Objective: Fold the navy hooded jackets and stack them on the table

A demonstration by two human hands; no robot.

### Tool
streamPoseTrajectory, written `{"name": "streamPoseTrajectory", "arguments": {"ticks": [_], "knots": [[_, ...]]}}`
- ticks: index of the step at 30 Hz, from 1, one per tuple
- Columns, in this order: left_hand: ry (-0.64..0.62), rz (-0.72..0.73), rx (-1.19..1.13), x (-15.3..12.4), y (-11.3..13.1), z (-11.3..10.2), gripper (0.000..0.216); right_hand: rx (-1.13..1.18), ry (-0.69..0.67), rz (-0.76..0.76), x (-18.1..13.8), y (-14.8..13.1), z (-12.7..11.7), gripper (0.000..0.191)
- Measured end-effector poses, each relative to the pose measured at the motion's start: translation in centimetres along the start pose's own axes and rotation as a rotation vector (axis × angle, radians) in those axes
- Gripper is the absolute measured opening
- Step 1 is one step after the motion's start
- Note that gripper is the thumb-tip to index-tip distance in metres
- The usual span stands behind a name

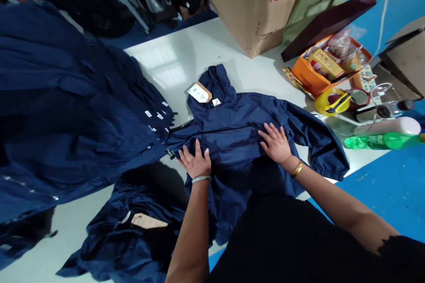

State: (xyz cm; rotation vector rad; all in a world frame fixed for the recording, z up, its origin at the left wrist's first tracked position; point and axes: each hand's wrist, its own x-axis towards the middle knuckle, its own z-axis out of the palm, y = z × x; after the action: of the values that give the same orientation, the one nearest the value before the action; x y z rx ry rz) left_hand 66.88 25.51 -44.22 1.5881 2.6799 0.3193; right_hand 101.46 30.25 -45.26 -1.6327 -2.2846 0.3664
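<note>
A navy hooded jacket (232, 128) lies spread on the white table, hood pointing away from me. Its right-hand sleeve reaches out to the side, while the other sleeve runs toward a pile of navy garments. Flat on the jacket's left part rests my left hand (195, 161), fingers spread. My right hand (275, 143) is pressed flat on the right part of the body, fingers apart. Neither holds anything. A white and brown hang tag (199, 93) sits on the hood, beside a small white neck label (216, 102). The jacket's lower end is partly hidden by my body.
Stacked navy garments (73, 110) fill the left side; another crumpled one (133, 239) with a brown tag lies nearer. A large cardboard box (245, 9) stands at the back. Rightward are an orange box (303, 73) of packets, yellow tape (327, 99) and a green bottle (375, 141).
</note>
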Motion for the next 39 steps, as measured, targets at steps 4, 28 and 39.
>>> {"name": "streamPoseTrajectory", "arguments": {"ticks": [4,28,39], "knots": [[-0.166,-0.046,0.068,-0.1,0.2,1.2,0.066,-0.043,-0.214,0.023,0.5,-0.7,2.8,0.058],[-0.489,0.611,-0.052,-10.0,12.6,4.9,0.062,0.102,0.411,0.867,-22.4,17.4,-2.2,0.055],[-0.523,0.488,-0.259,-9.7,12.0,2.0,0.064,0.222,0.524,0.969,-19.8,15.3,-9.0,0.051]]}}
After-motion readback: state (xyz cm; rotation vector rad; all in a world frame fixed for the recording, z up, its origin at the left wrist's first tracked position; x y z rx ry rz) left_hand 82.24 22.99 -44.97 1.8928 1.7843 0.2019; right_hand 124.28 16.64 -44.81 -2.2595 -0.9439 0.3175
